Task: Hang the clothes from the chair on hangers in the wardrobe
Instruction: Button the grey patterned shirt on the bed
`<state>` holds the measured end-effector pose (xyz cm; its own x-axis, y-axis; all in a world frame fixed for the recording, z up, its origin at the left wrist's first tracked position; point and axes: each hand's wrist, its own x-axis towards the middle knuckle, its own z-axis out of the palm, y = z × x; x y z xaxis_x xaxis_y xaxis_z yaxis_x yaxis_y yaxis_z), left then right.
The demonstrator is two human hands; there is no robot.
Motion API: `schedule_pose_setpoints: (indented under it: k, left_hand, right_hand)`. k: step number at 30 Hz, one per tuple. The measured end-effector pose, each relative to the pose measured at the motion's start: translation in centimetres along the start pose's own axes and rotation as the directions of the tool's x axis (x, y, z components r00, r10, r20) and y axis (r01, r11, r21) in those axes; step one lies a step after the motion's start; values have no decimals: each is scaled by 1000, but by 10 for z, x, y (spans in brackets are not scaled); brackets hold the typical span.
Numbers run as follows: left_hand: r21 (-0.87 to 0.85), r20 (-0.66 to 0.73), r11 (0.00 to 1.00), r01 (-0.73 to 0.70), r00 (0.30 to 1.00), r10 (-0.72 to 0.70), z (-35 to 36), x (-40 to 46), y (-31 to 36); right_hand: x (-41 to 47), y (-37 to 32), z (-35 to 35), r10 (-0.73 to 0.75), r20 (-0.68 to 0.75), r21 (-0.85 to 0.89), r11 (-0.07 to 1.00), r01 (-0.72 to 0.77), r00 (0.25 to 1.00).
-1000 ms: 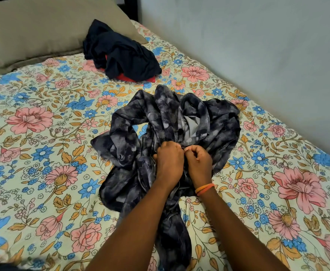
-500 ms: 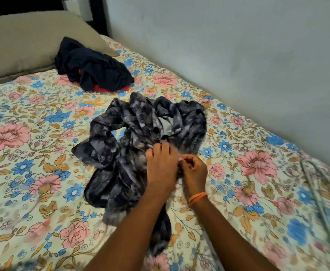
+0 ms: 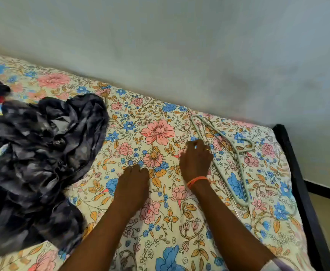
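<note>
The right hand (image 3: 196, 160) hovered mid-frame, fingers loosely curled and holding nothing, just beside the hanger (image 3: 222, 153) on the bed (image 3: 160, 222). The left hand (image 3: 133, 179) was relaxed, empty. The dark shirt (image 3: 41, 157) lay crumpled at left.

I can read no words, numbers, brands or signs anywhere here. My sheet (image 3: 160, 133) bears only printed flowers, and the dark shirt (image 3: 42, 153) at my left is smeared by motion, so if it carries a tag it may be lost in the blur.
</note>
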<state>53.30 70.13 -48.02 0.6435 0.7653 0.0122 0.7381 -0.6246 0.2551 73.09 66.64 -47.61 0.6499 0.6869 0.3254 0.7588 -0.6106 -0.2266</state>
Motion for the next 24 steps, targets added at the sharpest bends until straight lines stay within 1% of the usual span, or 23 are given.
schedule_pose_setpoints:
  k: [1, 2, 5, 7, 9, 12, 14, 16, 17, 18, 19, 20, 21, 22, 23, 24]
  left_hand:
    - [9, 29, 1000, 4, 1000, -4, 0, -1, 1]
    - [12, 44, 1000, 11, 999, -11, 0, -1, 1]
    - [-21, 39, 1000, 15, 999, -14, 0, -1, -2]
    - [-34, 65, 999, 19, 998, -16, -3, 0, -5]
    - [-42, 55, 999, 6, 998, -4, -6, 1, -6]
    - [-62, 73, 998, -5, 997, 10, -12, 0, -7]
    - [-79, 86, 997, -7, 996, 14, -13, 1, -11]
    - [-186, 55, 982, 19, 998, -9, -14, 0, -14]
    - [-295, 42, 953, 64, 998, -54, -16, 0, -16]
    - [-432, 37, 893, 128, 992, -124, -21, -1, -17]
    - [-581, 46, 790, 194, 977, -206, -29, -1, -17]
    - [-732, 64, 637, 241, 955, -289, -37, -2, -17]
    - [-846, 110, 451, 283, 922, -372, -44, -2, -21]
    - [-910, 169, 279, 308, 887, -430, -50, -2, -25]
    - [-932, 216, 160, 325, 852, -477, -52, -3, -34]
    - [-937, 234, 107, 334, 824, -517, -54, -4, -42]
  right_hand:
    - [3, 8, -1, 72, 27, -69, 995, -70, 997]
    - [6, 15, -2, 120, 44, -97, 989, -115, 992]
    - [16, 27, -2, 184, 105, -94, 980, -175, 977]
    - [27, 33, -3, 224, 110, -34, 975, -222, 968]
    - [34, 38, -2, 252, 89, 34, 966, -256, 964]
    - [41, 41, -2, 229, 62, 110, 966, -235, 971]
    - [41, 32, -2, 206, 34, 198, 958, -209, 978]
    - [36, 13, -3, 195, 54, 343, 918, -201, 979]
    - [29, 0, -5, 171, 70, 425, 886, -184, 983]
    - [19, -15, -5, 119, 85, 502, 853, -145, 989]
    - [7, -31, -6, 34, 81, 564, 823, -74, 996]
    - [-7, -48, -5, -68, 66, 605, 796, 14, 995]
    - [-22, -67, -4, -171, 59, 637, 765, 95, 983]
    - [-37, -85, -3, -260, 74, 663, 734, 148, 963]
    - [-52, -103, -1, -344, 105, 684, 706, 183, 933]
    - [-64, -117, 2, -406, 128, 704, 680, 206, 905]
